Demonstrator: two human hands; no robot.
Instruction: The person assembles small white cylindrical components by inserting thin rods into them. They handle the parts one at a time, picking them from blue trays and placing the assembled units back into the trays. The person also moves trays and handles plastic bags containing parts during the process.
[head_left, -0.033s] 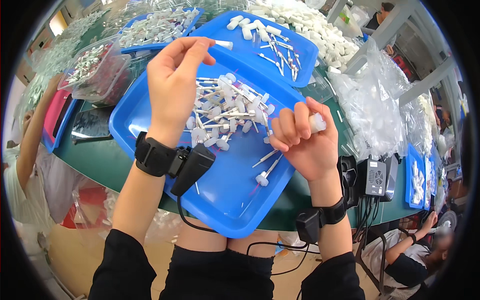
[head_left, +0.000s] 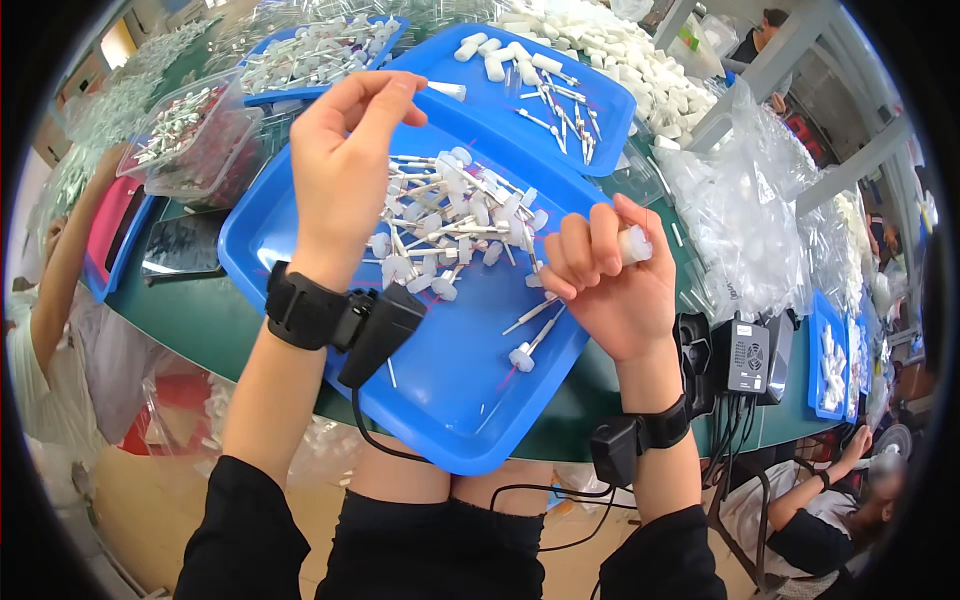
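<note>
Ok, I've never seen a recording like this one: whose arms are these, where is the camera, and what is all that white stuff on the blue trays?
There is no machine here: a person works with two bare hands, filmed by a wide fisheye camera on their head looking down, so straight edges bend near the rim. Each wrist carries a black strap with a small box and cable. The left hand is raised, pinching a small white stemmed piece at its fingertips. The right hand is curled around a short white plastic cylinder. Below them the large blue plastic tray holds a loose pile of thin white sticks with white caps. A second blue tray behind holds more white pieces. Other people's arms show at the edges.
</note>
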